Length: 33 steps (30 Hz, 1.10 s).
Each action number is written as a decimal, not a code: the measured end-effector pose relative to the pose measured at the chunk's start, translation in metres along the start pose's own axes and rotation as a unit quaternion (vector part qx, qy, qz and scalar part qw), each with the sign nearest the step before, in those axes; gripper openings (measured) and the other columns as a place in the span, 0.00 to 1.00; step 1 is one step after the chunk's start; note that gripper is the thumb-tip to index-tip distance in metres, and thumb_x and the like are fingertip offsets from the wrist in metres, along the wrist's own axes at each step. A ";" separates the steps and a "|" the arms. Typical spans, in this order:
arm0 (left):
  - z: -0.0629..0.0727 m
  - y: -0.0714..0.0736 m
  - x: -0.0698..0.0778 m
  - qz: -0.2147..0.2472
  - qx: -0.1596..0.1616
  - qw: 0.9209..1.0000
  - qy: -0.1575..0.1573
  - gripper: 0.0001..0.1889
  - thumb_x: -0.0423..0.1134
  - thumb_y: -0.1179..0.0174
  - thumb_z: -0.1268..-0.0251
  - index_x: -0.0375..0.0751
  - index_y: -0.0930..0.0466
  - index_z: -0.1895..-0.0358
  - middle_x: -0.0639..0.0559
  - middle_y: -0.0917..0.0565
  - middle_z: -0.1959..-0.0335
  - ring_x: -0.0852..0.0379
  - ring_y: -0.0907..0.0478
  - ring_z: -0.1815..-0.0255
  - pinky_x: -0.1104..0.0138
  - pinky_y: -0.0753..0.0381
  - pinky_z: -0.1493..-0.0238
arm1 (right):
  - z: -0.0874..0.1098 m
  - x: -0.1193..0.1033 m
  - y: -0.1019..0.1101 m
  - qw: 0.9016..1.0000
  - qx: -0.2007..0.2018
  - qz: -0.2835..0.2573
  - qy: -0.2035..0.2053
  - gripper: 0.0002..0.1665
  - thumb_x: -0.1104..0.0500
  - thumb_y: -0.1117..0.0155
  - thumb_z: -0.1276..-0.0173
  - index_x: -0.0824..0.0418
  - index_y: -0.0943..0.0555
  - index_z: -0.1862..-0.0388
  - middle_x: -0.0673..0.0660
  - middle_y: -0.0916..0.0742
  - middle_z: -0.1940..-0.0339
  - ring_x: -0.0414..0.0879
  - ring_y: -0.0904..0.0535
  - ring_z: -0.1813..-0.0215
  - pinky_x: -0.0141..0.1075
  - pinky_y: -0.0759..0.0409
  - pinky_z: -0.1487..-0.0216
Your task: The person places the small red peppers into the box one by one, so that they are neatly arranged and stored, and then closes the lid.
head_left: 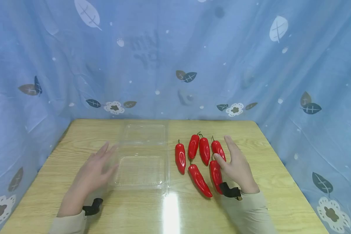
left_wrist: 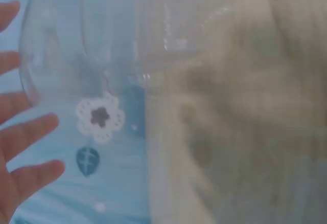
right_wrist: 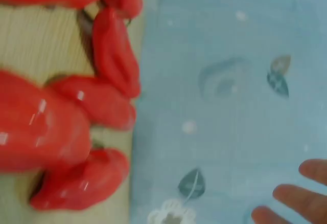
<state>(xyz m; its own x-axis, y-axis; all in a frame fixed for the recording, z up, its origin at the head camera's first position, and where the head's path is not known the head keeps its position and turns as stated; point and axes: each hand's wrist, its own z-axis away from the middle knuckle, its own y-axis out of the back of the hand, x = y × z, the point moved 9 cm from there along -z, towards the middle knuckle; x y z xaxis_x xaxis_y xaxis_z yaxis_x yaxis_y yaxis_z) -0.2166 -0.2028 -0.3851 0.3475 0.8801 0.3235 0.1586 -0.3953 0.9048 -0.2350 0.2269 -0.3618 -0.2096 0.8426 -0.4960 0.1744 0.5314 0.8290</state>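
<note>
Head view: clear plastic container lies opened out on the wooden counter, one shallow half behind the other. Judged: laid this way so both halves are reachable from the front. Six red peppers sit to its right, stems mostly pointing away from the person; loose spacing probably keeps each one easy to single out. Left grip is at the container's left edge, fingers spread, grasping nothing; contact with the rim cannot be told. Right grip is over the right-hand peppers, thumb and fingers apart, also released; whether the thumb touches a pepper is unclear. Position suggests each grip tends its own side.

Left wrist view: blurred. Fingers spread beside the transparent edge, none curled round it. Patterned curtain beyond.

Right wrist view: peppers along the left side, some overlapping from this angle. Fingertips at lower right, apart from them, with no pepper between; thumb out of sight.
</note>
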 end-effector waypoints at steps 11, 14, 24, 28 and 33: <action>0.021 -0.010 -0.026 0.176 -0.005 0.984 0.005 0.28 0.40 0.43 0.33 0.41 0.36 0.31 0.35 0.38 0.30 0.26 0.35 0.37 0.33 0.35 0.41 | 0.007 0.062 0.002 0.989 0.017 -0.146 -0.011 0.37 0.56 0.41 0.31 0.66 0.42 0.28 0.69 0.31 0.31 0.65 0.35 0.32 0.57 0.27 0.39; 0.024 -0.015 -0.028 0.197 -0.008 0.980 0.008 0.25 0.38 0.44 0.33 0.39 0.33 0.33 0.34 0.35 0.31 0.26 0.35 0.37 0.33 0.34 0.42 | 0.005 0.080 -0.013 0.981 -0.016 -0.191 -0.030 0.35 0.56 0.43 0.29 0.66 0.41 0.28 0.69 0.31 0.31 0.63 0.34 0.31 0.40 0.22 0.39; 0.030 -0.030 -0.037 0.237 0.005 0.971 0.010 0.22 0.34 0.44 0.32 0.42 0.29 0.35 0.38 0.36 0.30 0.76 0.43 0.34 0.82 0.38 0.37 | -0.002 0.127 -0.054 0.936 -0.094 -0.329 -0.088 0.37 0.54 0.44 0.28 0.65 0.44 0.26 0.66 0.35 0.27 0.62 0.39 0.28 0.16 0.27 0.46; 0.034 -0.031 -0.037 0.283 0.014 0.959 -0.007 0.21 0.31 0.45 0.33 0.36 0.30 0.36 0.41 0.40 0.28 0.80 0.46 0.33 0.89 0.43 0.40 | -0.004 0.134 -0.065 0.932 -0.120 -0.327 -0.103 0.40 0.52 0.43 0.29 0.63 0.45 0.26 0.64 0.36 0.26 0.60 0.40 0.27 0.30 0.28 0.35; 0.039 -0.032 -0.038 0.328 0.028 0.944 -0.031 0.21 0.26 0.46 0.34 0.28 0.31 0.38 0.45 0.40 0.27 0.78 0.41 0.33 0.87 0.39 0.38 | -0.011 0.136 -0.073 0.931 -0.138 -0.323 -0.102 0.41 0.50 0.41 0.31 0.61 0.46 0.25 0.64 0.36 0.26 0.61 0.40 0.27 0.57 0.42 0.27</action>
<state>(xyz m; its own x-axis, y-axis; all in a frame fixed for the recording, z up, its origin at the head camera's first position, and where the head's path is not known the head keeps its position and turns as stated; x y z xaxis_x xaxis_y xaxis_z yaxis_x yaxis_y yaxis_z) -0.1991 -0.2337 -0.4374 0.4417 0.4245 0.7904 -0.0618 -0.8645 0.4989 -0.2866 0.3012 -0.4869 0.0071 0.3696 -0.9292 -0.1845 0.9137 0.3621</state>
